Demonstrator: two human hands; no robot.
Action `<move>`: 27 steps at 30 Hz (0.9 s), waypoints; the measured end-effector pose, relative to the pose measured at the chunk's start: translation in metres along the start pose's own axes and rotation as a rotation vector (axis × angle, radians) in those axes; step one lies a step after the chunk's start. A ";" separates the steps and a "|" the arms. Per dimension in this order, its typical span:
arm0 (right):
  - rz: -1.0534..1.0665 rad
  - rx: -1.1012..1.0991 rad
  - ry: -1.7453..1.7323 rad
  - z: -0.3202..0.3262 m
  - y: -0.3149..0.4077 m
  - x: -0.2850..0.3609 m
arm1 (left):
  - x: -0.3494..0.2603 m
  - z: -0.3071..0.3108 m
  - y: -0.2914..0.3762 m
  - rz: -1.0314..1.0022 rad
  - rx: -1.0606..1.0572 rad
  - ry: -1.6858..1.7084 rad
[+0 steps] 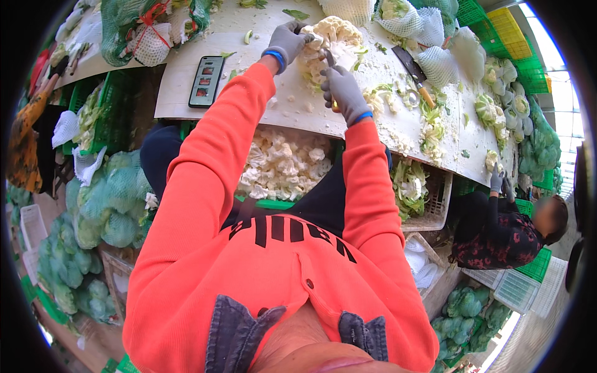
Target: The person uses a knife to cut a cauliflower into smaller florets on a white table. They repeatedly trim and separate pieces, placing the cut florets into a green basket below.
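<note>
On the white table lies a cauliflower head (343, 39), its pale cut stem side turned partly towards me. My left hand (288, 42), in a grey glove with a blue cuff, grips a floret at the left edge of the head. A small knife (330, 58) is in my gloved right hand (343, 91), its short blade up against the cut florets. Below the table edge, between my legs, a green crate (275, 204) is heaped with cut cauliflower florets (284, 163).
A phone (206, 81) lies left on the table (177, 100). A cleaver (413, 70) and leaf scraps (433, 130) lie right. Net-wrapped cauliflowers (401, 18) line the back. A crate of trimmings (440, 200) stands right below; a co-worker (501, 233) sits beyond. Netted sacks (112, 200) are left.
</note>
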State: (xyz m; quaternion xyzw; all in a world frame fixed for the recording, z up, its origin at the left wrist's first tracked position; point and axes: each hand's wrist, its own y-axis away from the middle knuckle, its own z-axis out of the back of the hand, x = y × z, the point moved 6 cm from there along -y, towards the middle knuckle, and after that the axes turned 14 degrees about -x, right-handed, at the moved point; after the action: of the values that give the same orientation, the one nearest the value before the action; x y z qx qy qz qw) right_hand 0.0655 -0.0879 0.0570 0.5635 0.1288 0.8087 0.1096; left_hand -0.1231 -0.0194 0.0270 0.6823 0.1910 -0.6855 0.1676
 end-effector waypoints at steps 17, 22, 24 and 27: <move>0.495 0.104 -0.356 -0.066 0.097 -0.039 | 0.027 0.085 0.195 0.496 0.086 0.867; 0.432 0.161 0.258 -0.057 0.117 -0.080 | 0.024 0.141 0.233 -0.001 -0.019 -0.054; 0.203 0.289 0.147 -0.051 0.133 -0.106 | 0.024 0.153 0.246 -0.181 0.000 -0.292; -0.062 0.288 0.112 -0.027 0.145 -0.133 | 0.034 0.172 0.243 -0.127 0.071 -0.627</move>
State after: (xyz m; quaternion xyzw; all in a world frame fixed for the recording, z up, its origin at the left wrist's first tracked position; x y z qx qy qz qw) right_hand 0.0813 -0.2695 -0.0213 0.5230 0.2665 0.8083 0.0453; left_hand -0.1539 -0.3145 -0.0155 0.4300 0.1484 -0.8777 0.1511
